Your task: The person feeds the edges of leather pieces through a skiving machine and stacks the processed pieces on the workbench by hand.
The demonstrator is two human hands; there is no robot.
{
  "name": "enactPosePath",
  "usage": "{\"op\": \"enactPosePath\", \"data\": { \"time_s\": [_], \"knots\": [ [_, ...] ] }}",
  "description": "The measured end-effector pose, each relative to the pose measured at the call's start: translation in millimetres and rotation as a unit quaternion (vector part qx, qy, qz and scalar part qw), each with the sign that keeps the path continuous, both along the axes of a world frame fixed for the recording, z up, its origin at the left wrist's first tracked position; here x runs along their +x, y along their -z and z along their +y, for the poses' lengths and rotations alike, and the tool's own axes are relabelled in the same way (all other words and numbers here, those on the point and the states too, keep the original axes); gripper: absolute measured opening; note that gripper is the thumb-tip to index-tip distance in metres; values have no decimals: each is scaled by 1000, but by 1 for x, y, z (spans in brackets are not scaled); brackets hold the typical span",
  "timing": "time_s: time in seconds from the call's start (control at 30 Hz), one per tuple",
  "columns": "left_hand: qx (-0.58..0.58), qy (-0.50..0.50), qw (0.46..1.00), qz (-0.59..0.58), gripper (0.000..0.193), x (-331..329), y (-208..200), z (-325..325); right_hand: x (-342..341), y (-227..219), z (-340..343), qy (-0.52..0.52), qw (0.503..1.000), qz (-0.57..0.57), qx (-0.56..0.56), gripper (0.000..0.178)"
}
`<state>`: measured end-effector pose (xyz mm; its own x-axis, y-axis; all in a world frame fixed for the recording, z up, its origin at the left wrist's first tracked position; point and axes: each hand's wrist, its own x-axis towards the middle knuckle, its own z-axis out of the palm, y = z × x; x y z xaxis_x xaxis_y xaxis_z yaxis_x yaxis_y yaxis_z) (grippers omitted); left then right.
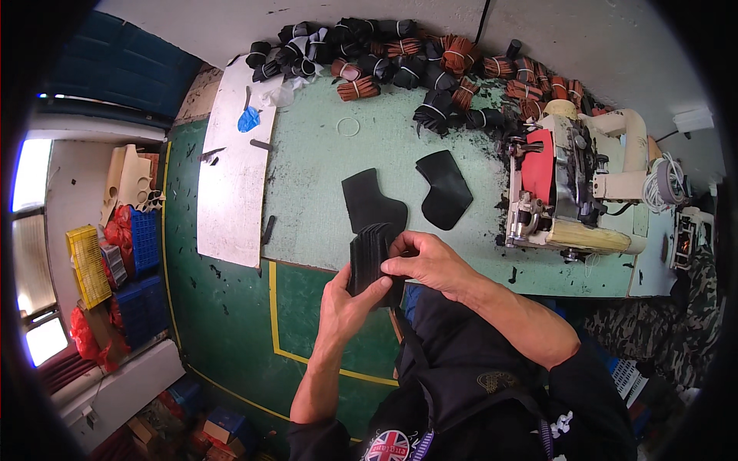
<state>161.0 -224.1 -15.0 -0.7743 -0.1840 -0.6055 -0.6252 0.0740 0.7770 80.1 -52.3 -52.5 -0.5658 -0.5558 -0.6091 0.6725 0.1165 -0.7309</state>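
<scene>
A stack of black leather-like pieces (366, 257) is held up in front of me at the near edge of the green table. My left hand (344, 306) is closed round its lower part, the thumb lying across the front. At the upper right edge of the stack, my right hand (424, 260) pinches it with thumb and fingers. Just beyond the stack lies a flat, bent black piece (370, 197), its near end partly hidden. Another bent black piece (446, 194) rests apart to its right.
Tied black bundles (434, 114) and brown bundles (459, 55) line the table's back. On the right stands a machine (565, 184) with a red plate. A white board (234, 177) with knives lies left. Blue crates (142, 238) and a yellow crate (89, 265) are further left.
</scene>
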Motion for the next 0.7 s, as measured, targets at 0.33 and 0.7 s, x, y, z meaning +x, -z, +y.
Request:
{"op": "enactPosePath", "data": {
  "time_s": [0.33, 0.7],
  "knots": [
    [-31, 42, 998, -22, 52, -1, -2, 1, 6, 10, 3, 23, 1000, -19, -7, 29],
    [-114, 60, 992, 18, 47, -1, 5, 19, 15, 16, 2, 48, 995, 42, 81, 22]
  ]
}}
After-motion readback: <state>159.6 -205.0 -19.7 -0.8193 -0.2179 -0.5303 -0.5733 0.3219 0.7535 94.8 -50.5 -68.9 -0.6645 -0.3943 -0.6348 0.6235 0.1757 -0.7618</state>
